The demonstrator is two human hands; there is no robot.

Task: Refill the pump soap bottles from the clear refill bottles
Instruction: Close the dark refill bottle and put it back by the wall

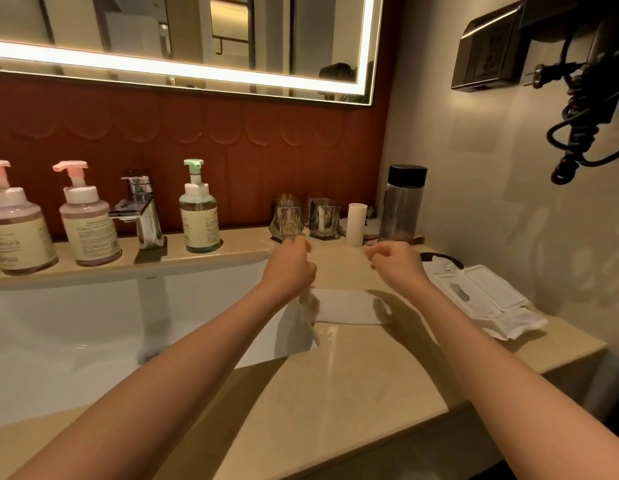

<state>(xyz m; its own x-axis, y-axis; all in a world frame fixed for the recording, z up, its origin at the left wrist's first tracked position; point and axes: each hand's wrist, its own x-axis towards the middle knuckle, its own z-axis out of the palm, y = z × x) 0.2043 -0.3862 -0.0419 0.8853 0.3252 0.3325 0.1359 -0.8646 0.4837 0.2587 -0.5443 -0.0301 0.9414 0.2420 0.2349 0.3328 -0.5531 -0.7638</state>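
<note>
Three pump soap bottles stand on the ledge behind the sink: two with pink pumps [17,233] [89,230] at the left and one with a green pump [199,216] right of the faucet. A clear refill bottle with a black cap [401,206] stands upright at the back right of the counter. My left hand [290,268] hovers over the sink's right rim, fingers curled, nothing seen in it. My right hand [394,261] hovers just in front of the refill bottle, fingers also curled and empty. Neither hand touches a bottle.
A chrome faucet [141,209] stands over the white sink [93,323]. Two glass tumblers [289,216] [323,218] and a white cup [356,225] sit behind my hands. A folded white cloth [339,306] lies under my wrists. White packets [481,296] lie at the right; a black cord [585,109] hangs on the wall.
</note>
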